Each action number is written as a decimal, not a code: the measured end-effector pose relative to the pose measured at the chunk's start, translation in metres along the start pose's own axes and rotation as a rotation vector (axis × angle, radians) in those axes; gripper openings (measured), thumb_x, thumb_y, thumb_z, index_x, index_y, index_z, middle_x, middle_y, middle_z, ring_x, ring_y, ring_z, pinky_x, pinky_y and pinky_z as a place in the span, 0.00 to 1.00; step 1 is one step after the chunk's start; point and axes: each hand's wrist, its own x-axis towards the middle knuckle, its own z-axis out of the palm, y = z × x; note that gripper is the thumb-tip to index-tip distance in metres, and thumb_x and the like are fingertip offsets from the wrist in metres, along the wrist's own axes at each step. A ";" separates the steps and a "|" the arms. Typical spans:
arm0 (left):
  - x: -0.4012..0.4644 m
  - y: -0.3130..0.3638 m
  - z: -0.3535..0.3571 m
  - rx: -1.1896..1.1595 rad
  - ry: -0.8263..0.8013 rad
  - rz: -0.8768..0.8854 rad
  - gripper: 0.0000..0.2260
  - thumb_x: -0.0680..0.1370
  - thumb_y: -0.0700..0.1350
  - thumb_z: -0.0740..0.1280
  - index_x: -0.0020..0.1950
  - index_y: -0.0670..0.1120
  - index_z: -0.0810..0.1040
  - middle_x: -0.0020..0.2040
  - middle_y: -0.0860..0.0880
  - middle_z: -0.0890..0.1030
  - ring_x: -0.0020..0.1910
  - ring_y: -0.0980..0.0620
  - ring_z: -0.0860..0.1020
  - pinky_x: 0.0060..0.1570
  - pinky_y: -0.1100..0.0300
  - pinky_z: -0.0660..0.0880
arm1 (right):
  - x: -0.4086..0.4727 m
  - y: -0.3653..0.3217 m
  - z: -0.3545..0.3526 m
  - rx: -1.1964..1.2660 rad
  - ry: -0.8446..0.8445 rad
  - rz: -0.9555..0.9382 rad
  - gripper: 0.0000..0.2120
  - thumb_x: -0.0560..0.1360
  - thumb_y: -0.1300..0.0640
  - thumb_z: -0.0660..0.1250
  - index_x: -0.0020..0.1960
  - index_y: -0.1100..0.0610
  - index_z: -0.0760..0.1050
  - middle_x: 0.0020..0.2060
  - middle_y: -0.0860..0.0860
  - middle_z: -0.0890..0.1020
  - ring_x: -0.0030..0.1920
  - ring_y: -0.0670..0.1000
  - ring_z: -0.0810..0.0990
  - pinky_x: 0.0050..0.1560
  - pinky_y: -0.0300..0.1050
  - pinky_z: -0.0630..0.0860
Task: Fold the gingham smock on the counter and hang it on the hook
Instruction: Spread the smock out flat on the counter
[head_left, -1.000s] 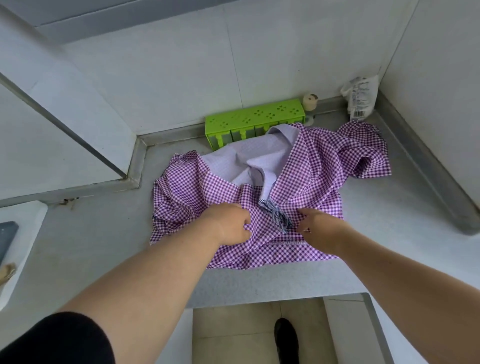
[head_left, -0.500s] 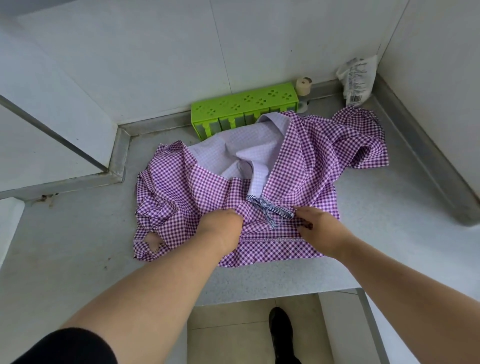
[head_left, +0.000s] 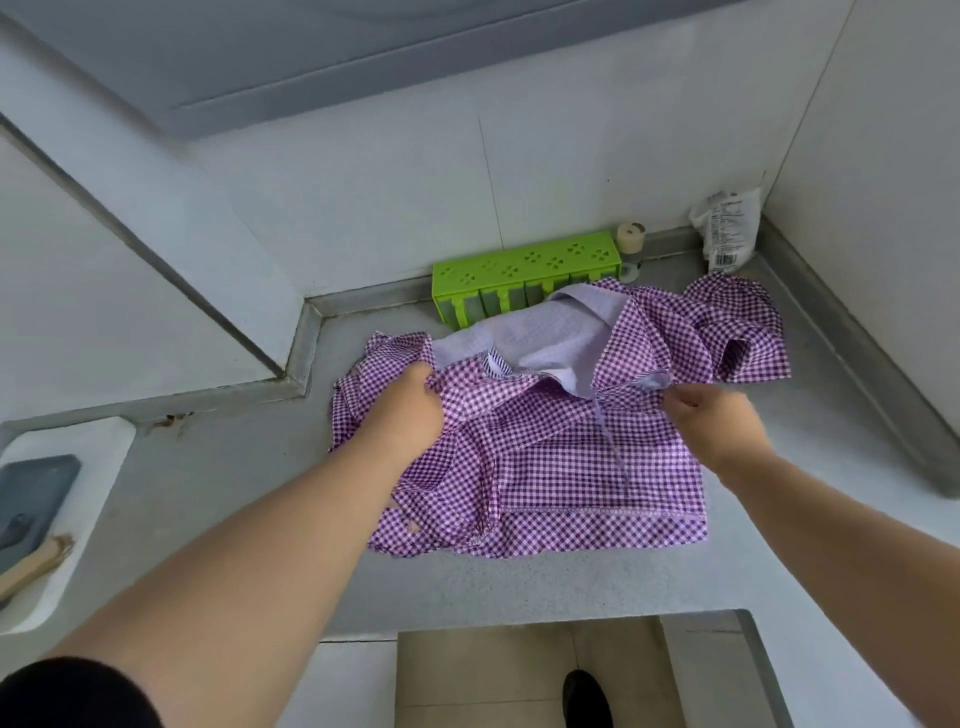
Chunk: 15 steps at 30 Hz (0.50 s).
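The purple-and-white gingham smock lies rumpled on the grey counter, its pale lilac lining showing at the far side. My left hand grips a bunch of the fabric near the left shoulder. My right hand pinches the fabric edge on the right, a little above the counter. Between the two hands the upper part is lifted and pulled taut, while the hem rests flat near the counter's front edge. One sleeve is bunched at the far right. No hook is in view.
A green perforated holder stands against the back wall behind the smock, with a small beige roll and a white packet in the corner. A white tray with a grey item and a brush sits at left. My shoe shows below.
Both hands have moved apart and further from me, from the middle front of the smock to its upper left and right parts, lifting and spreading the fabric. The striped bow is now covered.
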 end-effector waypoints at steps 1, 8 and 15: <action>-0.003 0.001 -0.011 -0.045 0.019 -0.010 0.12 0.86 0.44 0.57 0.65 0.45 0.75 0.59 0.41 0.81 0.51 0.45 0.77 0.48 0.52 0.70 | -0.001 -0.012 -0.007 -0.004 0.026 -0.048 0.14 0.78 0.54 0.65 0.46 0.67 0.78 0.35 0.65 0.79 0.29 0.52 0.70 0.31 0.46 0.67; -0.045 0.026 -0.075 -0.241 -0.020 0.097 0.10 0.82 0.47 0.63 0.51 0.43 0.81 0.49 0.39 0.85 0.47 0.42 0.83 0.45 0.51 0.76 | -0.044 -0.129 -0.037 -0.085 -0.021 -0.351 0.13 0.79 0.57 0.67 0.60 0.52 0.85 0.50 0.51 0.88 0.44 0.57 0.86 0.48 0.53 0.83; -0.111 0.049 -0.109 -0.347 -0.250 0.305 0.08 0.83 0.42 0.66 0.44 0.44 0.78 0.39 0.46 0.82 0.36 0.53 0.79 0.36 0.62 0.71 | -0.128 -0.200 -0.013 -0.099 -0.221 -0.571 0.28 0.73 0.29 0.64 0.35 0.54 0.66 0.30 0.46 0.70 0.30 0.46 0.67 0.33 0.46 0.64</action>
